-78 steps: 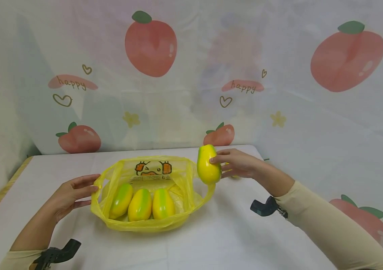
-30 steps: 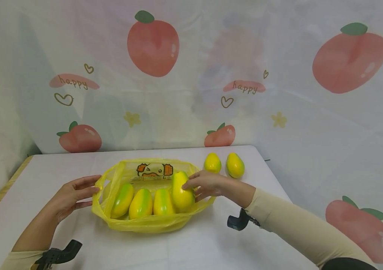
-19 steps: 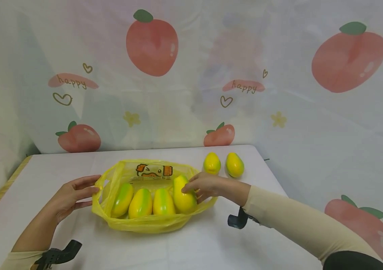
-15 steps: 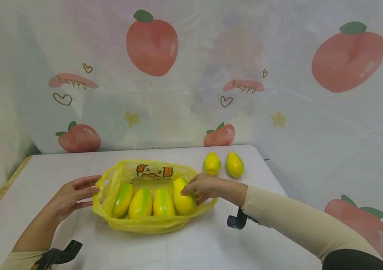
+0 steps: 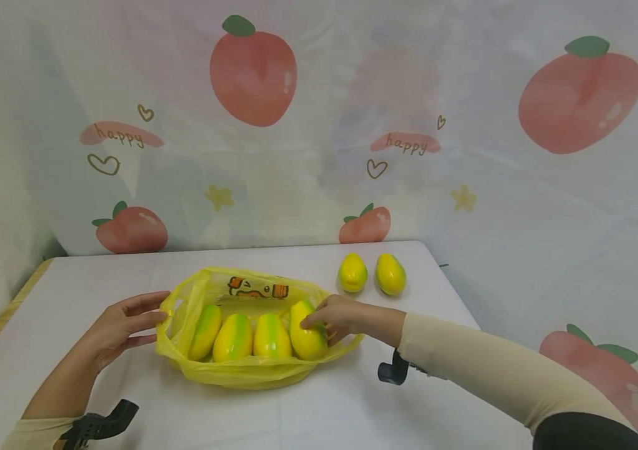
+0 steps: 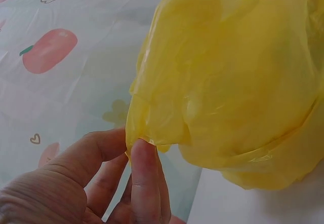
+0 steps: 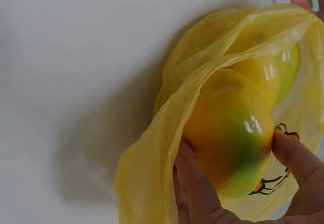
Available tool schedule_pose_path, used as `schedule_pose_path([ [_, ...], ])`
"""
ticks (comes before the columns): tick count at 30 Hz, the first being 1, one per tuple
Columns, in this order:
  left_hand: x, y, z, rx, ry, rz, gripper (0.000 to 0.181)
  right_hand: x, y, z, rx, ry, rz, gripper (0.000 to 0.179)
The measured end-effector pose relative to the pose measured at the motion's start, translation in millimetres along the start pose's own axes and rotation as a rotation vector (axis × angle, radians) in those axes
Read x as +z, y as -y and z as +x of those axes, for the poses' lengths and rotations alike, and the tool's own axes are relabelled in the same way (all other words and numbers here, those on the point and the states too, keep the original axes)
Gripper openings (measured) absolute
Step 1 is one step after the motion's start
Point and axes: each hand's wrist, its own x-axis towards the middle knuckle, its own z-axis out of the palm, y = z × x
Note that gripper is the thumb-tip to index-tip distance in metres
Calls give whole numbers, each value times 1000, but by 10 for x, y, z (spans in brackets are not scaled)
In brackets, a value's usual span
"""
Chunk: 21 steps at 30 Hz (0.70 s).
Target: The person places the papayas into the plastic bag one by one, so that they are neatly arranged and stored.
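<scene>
A yellow plastic bag (image 5: 240,376) lies with its mouth spread on the white table. My left hand (image 5: 119,328) pinches the edge of the bag at its left end; the left wrist view has the thumb and fingers meeting on the thin plastic (image 6: 217,97). Inside the bag's right end, my right hand (image 5: 343,317) holds a yellow-green papaya (image 5: 309,340) between thumb and fingers. In the right wrist view this papaya (image 7: 228,122) sits just within the bag's rim. To its left, three more papayas (image 5: 272,337) rest in a row in the bag.
Two further papayas (image 5: 353,273) stand side by side at the back right of the white-covered table (image 5: 324,419). Behind it hangs a cloth (image 5: 307,175) with peach prints. A wooden edge (image 5: 9,312) shows at the left.
My right hand has brought the papaya from the right of the bag down inside, beside the other three, and has lowered it a little further since. My left hand stays on the bag's edge.
</scene>
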Motion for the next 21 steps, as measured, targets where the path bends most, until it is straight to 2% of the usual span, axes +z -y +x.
schedule_pose_path([
  [10,30,-3,-10,-19,-7,5,69,56,-56,46,-10,-30,-27,56],
  [15,30,-2,-9,-19,-11,16,70,-13,-23,28,-23,-24,-31,62],
  [21,20,1,-8,-12,-6,23,70,-115,45,-68,-40,10,19,61],
])
